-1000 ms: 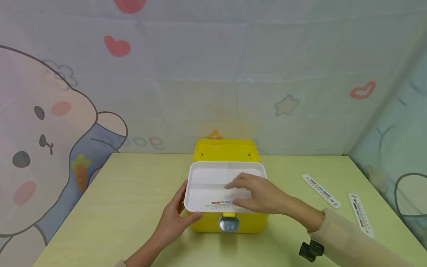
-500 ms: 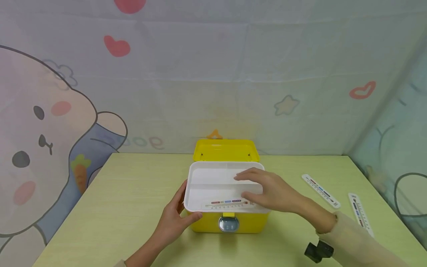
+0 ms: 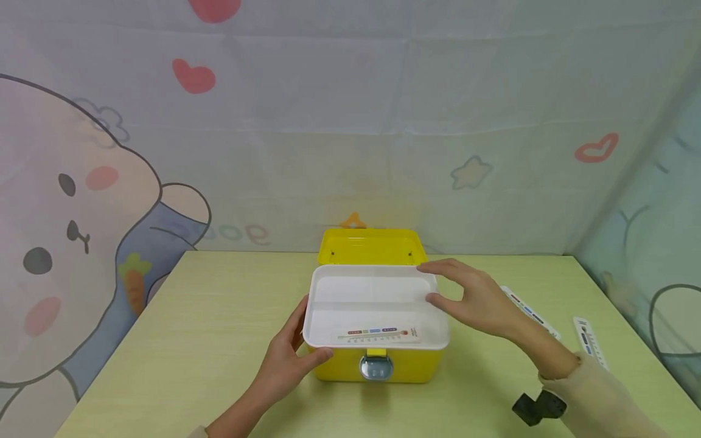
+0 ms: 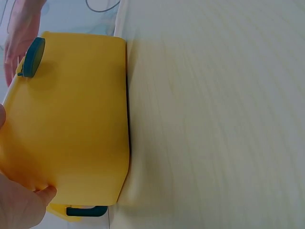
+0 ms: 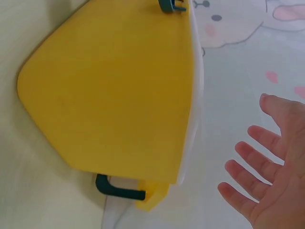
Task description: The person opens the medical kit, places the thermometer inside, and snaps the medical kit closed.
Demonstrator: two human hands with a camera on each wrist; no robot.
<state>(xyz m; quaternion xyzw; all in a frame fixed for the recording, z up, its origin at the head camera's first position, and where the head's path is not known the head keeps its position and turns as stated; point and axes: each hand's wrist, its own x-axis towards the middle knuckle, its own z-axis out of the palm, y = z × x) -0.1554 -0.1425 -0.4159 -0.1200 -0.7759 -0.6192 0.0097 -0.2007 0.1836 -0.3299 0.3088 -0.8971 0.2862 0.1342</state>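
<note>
A yellow storage box [image 3: 405, 367] with a clear front latch [image 3: 376, 367] stands at the middle of the table. Its lid [image 3: 372, 248] is tipped back, and a white tray [image 3: 356, 283] sits across the top. Lying along the tray's front is a clear strip with a printed thermometer scale [image 3: 375, 333]. My left hand [image 3: 282, 365] holds the box's left front corner, thumb on the front and fingers along the side. Over the tray's right edge hovers my right hand [image 3: 482, 301], fingers spread and holding nothing; the right wrist view shows its fingers [image 5: 252, 191] apart from the box.
Two white strips with similar printed scales, one farther back [image 3: 528, 310] and one nearer the right edge [image 3: 590, 342], lie on the table [image 3: 246, 292] right of the box. A dark handle [image 5: 121, 191] shows at the box's back. Behind stands a printed cloth backdrop [image 3: 306, 121].
My right hand has moved right and up, off the strip at the tray's front, which now shows whole. The left hand and the box have stayed put.
</note>
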